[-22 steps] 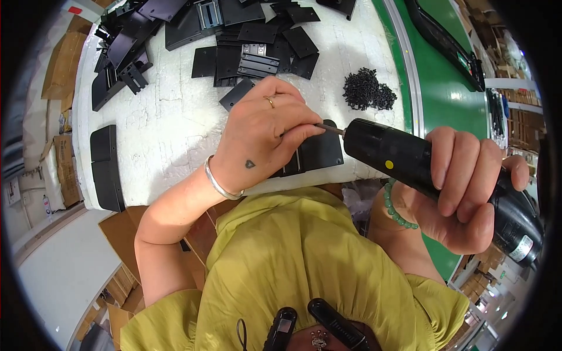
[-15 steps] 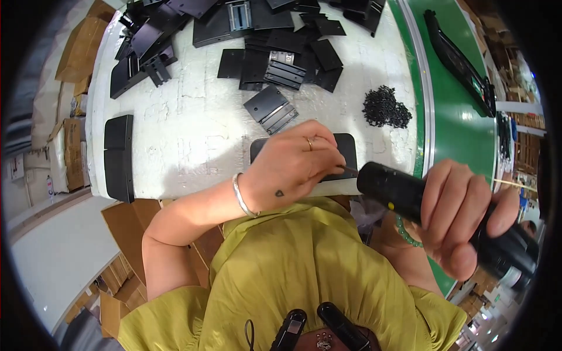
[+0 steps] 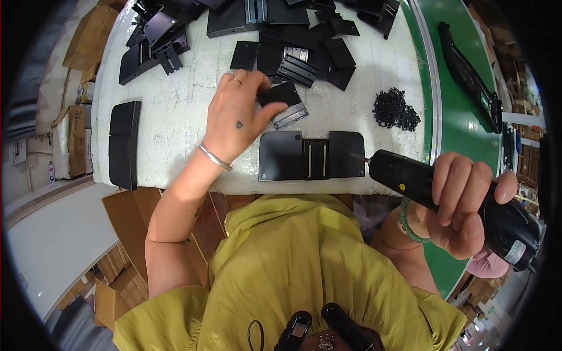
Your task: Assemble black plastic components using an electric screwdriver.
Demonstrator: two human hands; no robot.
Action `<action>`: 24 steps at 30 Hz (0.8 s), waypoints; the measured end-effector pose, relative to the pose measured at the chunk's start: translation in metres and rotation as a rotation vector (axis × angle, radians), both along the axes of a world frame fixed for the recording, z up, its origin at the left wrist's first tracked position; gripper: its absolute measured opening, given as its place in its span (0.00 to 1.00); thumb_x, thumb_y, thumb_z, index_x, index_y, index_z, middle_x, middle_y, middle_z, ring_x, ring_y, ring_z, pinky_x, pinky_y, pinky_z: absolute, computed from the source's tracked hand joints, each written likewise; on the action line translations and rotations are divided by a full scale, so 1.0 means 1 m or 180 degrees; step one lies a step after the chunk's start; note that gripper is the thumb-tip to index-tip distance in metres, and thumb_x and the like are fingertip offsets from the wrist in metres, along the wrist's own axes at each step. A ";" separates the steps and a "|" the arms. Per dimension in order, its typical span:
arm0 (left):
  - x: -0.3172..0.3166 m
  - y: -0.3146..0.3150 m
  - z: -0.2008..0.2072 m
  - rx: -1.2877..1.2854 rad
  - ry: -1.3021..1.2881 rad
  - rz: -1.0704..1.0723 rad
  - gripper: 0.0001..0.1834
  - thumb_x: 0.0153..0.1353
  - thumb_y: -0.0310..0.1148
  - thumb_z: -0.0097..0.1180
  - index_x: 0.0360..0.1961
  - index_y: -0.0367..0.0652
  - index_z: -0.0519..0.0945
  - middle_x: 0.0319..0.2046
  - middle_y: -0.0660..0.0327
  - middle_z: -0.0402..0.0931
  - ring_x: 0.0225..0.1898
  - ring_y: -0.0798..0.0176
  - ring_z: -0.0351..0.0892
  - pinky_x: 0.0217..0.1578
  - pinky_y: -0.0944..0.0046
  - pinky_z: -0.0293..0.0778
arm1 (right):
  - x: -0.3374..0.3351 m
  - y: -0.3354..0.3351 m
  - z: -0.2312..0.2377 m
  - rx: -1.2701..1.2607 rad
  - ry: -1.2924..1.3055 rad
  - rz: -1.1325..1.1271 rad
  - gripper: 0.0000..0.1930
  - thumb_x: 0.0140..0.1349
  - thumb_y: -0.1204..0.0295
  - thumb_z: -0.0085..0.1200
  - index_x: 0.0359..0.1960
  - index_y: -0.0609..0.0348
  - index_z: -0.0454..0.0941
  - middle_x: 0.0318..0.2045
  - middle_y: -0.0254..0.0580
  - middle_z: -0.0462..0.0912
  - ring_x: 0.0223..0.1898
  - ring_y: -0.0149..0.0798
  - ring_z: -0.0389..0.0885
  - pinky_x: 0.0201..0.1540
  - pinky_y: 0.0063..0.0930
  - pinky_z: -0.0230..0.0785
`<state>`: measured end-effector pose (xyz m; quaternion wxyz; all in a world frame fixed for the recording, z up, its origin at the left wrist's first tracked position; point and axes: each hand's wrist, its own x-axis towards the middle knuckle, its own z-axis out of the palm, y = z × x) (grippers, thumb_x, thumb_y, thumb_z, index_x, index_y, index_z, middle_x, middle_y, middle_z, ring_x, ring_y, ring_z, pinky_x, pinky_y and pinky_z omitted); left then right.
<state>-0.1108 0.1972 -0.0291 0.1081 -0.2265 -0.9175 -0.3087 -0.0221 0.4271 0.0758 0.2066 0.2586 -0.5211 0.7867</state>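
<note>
My left hand (image 3: 237, 114) is on the far side of the near work area, its thumb and fingers closed round the left edge of a small black plate with a silvery rail (image 3: 290, 117). My right hand (image 3: 462, 202) grips a black electric screwdriver (image 3: 404, 175), held sideways with its bit pointing left. The thin bit reaches over the right end of a flat black assembly (image 3: 281, 155), which lies at the table's near edge. Between that assembly's two rounded plates sits a grooved rail piece (image 3: 317, 159).
A heap of small black screws (image 3: 397, 109) lies to the right. Black plates and rail pieces (image 3: 298, 69) are piled at the back. Another flat black assembly (image 3: 124, 146) rests at the left edge of the white-covered table (image 3: 193, 99). A long black part (image 3: 465, 70) lies on the green surface.
My left hand has left the screwdriver bit and moved away to the small black plate, uncovering the flat assembly. The screwdriver stays in my right hand. The view has shifted slightly.
</note>
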 end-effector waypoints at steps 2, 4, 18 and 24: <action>-0.003 0.000 0.000 0.0557 -0.0339 0.0056 0.12 0.46 0.33 0.64 0.30 0.40 0.77 0.24 0.59 0.74 0.27 0.60 0.72 0.25 0.65 0.69 | 0.001 0.003 0.001 0.0094 -0.0039 0.0061 0.17 0.47 0.75 0.50 0.42 0.54 0.65 0.15 0.23 0.65 0.14 0.19 0.62 0.23 0.13 0.55; -0.006 -0.005 -0.003 0.1353 -0.0632 0.0146 0.08 0.49 0.25 0.61 0.32 0.40 0.78 0.18 0.64 0.73 0.18 0.74 0.70 0.20 0.73 0.67 | 0.002 0.004 -0.001 0.0078 -0.0032 0.0028 0.17 0.47 0.75 0.49 0.42 0.53 0.65 0.16 0.22 0.65 0.15 0.19 0.63 0.24 0.13 0.56; 0.036 0.029 0.029 0.0898 -0.1330 -0.1365 0.13 0.45 0.21 0.64 0.35 0.38 0.80 0.27 0.62 0.76 0.25 0.72 0.73 0.26 0.76 0.70 | 0.012 0.016 -0.006 -0.0336 -0.0622 -0.0266 0.06 0.41 0.73 0.50 0.22 0.48 0.68 0.14 0.20 0.65 0.15 0.18 0.63 0.26 0.15 0.55; 0.035 0.036 0.025 0.0708 -0.1031 -0.1529 0.12 0.44 0.24 0.64 0.34 0.40 0.81 0.27 0.61 0.77 0.25 0.66 0.74 0.26 0.72 0.71 | 0.016 0.018 -0.009 -0.0462 -0.0651 -0.0229 0.05 0.41 0.73 0.50 0.19 0.48 0.66 0.14 0.20 0.65 0.15 0.18 0.63 0.27 0.15 0.55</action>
